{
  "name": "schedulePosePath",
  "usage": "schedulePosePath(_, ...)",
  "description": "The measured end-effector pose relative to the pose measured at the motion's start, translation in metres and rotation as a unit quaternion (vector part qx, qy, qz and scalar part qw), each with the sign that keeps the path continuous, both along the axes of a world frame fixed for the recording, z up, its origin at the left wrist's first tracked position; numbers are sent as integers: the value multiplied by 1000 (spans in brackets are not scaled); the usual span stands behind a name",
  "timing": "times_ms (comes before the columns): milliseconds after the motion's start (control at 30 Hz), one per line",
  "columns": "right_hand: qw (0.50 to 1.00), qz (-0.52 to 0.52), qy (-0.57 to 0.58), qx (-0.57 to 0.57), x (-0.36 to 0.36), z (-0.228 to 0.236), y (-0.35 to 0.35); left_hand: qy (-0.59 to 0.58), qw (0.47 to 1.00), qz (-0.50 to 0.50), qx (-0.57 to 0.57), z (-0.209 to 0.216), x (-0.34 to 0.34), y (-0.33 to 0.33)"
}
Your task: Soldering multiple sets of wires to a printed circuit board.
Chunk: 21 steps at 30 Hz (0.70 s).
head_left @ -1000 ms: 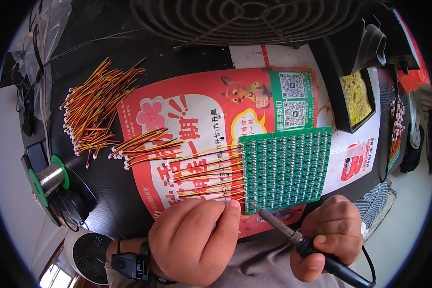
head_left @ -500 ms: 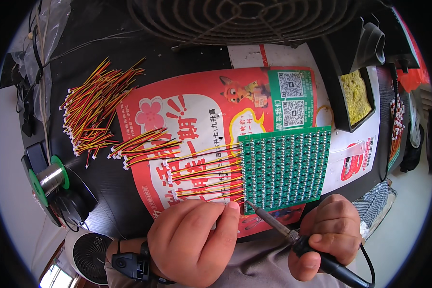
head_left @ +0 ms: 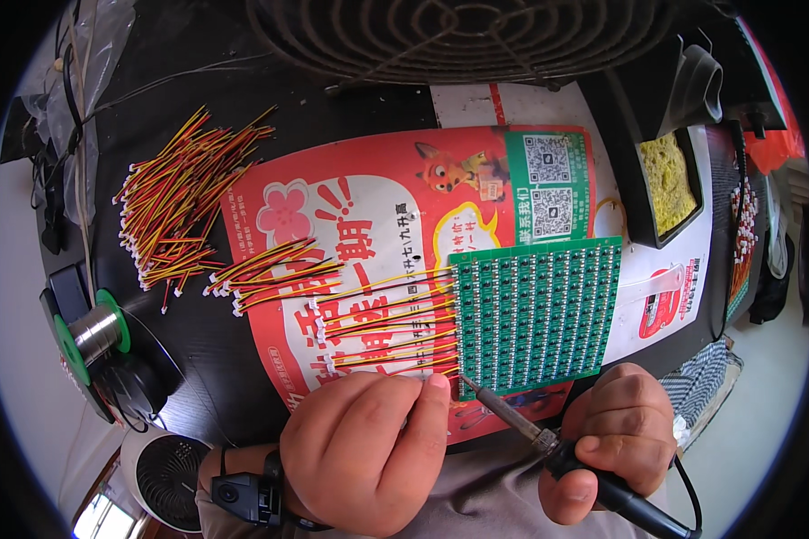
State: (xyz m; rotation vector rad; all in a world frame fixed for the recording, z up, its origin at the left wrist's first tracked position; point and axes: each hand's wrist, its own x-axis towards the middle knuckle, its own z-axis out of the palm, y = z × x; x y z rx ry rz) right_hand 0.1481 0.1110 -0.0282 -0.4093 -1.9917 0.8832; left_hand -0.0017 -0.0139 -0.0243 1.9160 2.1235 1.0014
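Observation:
A green circuit board [head_left: 537,314] with rows of small parts lies on a red and white printed sheet [head_left: 382,211]. Several red and yellow wire leads [head_left: 395,310] with white plugs reach leftward from its left edge. My left hand [head_left: 364,449] is closed in a pinch at the board's lower left corner, on a wire lead whose end meets the edge; the fingers hide most of it. My right hand [head_left: 620,440] grips a soldering iron [head_left: 521,422] by its black handle. Its tip touches or nearly touches the corner beside my left fingertips.
Loose wire leads form a big pile [head_left: 175,198] at left, with a smaller bunch [head_left: 274,274] nearer the board. A solder spool [head_left: 94,332] stands at the left edge. At back right is a yellow sponge [head_left: 670,184] in a black tray; a round fan grille [head_left: 463,36] overhangs the far side.

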Motion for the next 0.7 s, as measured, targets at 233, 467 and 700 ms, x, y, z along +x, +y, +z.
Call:
schedulePosePath(233,1000,-4,18,7,3,0,-3,2,1000,-7,2,2,0,-1)
schedulePosePath(467,999,-21,34,18,8,1,-2,6,1000,-5,8,3,0,0)
schedulePosePath(700,993,-28,12,-110,20,28,-17,-6,1000,-8,0,4,4,5)
